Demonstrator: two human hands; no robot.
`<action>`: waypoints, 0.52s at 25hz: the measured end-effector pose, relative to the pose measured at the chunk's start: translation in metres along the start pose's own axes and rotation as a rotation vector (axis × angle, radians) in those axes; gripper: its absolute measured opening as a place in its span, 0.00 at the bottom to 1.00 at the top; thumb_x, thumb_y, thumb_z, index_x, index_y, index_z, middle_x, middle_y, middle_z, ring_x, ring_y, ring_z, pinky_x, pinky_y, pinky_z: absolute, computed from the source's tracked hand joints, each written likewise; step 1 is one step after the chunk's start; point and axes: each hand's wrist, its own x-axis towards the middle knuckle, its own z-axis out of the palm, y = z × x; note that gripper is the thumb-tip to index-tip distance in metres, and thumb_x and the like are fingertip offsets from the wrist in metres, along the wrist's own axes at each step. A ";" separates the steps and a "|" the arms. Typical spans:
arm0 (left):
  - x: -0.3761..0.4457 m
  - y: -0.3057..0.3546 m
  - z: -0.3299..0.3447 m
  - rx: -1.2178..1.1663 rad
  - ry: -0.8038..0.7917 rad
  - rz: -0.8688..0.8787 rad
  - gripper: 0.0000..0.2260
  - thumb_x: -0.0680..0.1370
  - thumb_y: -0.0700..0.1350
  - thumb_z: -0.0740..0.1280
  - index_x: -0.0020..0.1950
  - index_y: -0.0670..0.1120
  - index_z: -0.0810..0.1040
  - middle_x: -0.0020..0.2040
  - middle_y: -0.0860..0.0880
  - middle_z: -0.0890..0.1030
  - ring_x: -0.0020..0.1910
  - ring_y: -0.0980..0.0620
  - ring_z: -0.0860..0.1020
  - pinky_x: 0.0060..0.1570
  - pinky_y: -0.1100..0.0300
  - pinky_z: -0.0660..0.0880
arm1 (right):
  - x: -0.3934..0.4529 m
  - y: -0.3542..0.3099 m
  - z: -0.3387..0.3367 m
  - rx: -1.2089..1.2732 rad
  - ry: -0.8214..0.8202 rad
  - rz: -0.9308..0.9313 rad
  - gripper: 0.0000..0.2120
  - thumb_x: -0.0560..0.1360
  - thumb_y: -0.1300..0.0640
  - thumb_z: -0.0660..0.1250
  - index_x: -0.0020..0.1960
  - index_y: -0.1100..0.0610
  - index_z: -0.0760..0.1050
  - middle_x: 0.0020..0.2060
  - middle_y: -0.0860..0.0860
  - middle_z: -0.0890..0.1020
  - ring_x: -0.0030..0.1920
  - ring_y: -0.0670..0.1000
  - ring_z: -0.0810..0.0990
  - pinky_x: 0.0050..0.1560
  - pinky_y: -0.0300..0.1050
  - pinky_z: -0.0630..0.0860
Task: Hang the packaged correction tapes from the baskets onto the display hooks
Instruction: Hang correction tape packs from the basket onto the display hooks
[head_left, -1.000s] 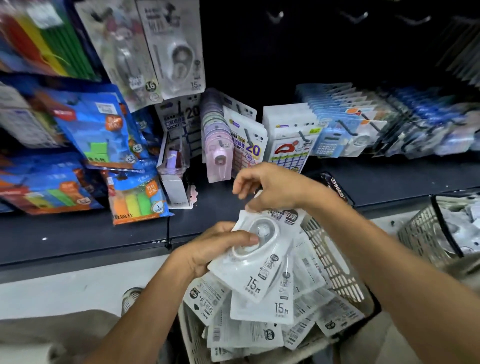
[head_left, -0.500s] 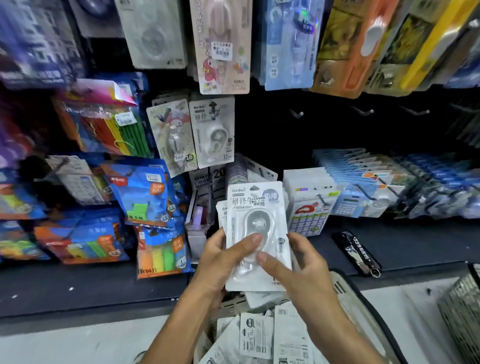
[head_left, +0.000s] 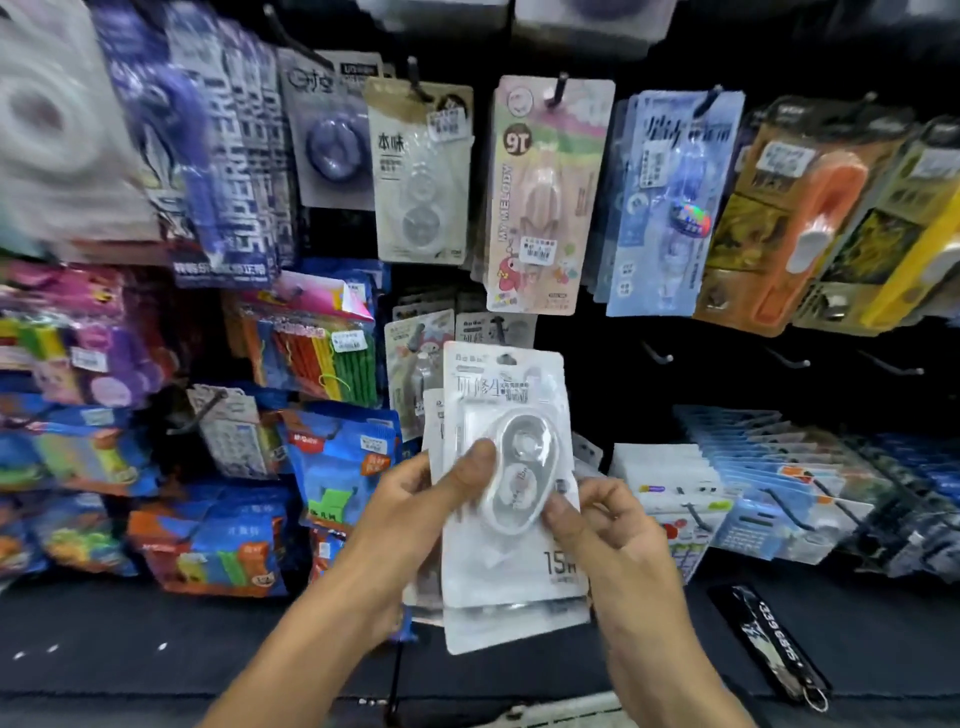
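Mid-task, early by the look of it. Small stack of white correction tape packs (head_left: 511, 499) held upright w/ both hands in front of display wall, none of this stack hung yet. Left hand (head_left: 415, 504) grips stack's left edge, thumb on blister; right hand (head_left: 602, 519) pinches lower right edge. Matching pack (head_left: 493, 330) already hanging just behind. Bare hooks (head_left: 657, 354) to the right, near shelf's (head_left: 649, 649) back edge. Left to do: thread hang-holes onto a hook. Baskets out of view.
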 end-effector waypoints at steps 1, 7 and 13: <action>-0.001 0.002 -0.004 -0.003 0.017 0.017 0.21 0.61 0.64 0.80 0.49 0.55 0.87 0.50 0.47 0.88 0.48 0.45 0.87 0.46 0.48 0.84 | 0.004 -0.005 0.001 0.027 -0.031 0.000 0.06 0.66 0.51 0.76 0.39 0.49 0.80 0.41 0.58 0.87 0.40 0.53 0.86 0.37 0.41 0.82; -0.010 0.013 -0.021 -0.018 0.111 0.176 0.17 0.60 0.57 0.80 0.48 0.59 0.87 0.47 0.54 0.88 0.44 0.55 0.87 0.35 0.67 0.80 | 0.014 0.004 0.016 0.061 -0.042 0.010 0.06 0.73 0.52 0.69 0.50 0.47 0.80 0.48 0.57 0.88 0.47 0.56 0.87 0.43 0.46 0.84; -0.013 0.032 -0.035 0.309 0.277 0.401 0.09 0.66 0.54 0.76 0.44 0.66 0.86 0.47 0.65 0.86 0.49 0.68 0.82 0.42 0.73 0.77 | 0.022 0.000 0.004 -0.081 0.061 0.018 0.10 0.82 0.56 0.64 0.48 0.52 0.84 0.46 0.57 0.88 0.45 0.55 0.88 0.42 0.50 0.83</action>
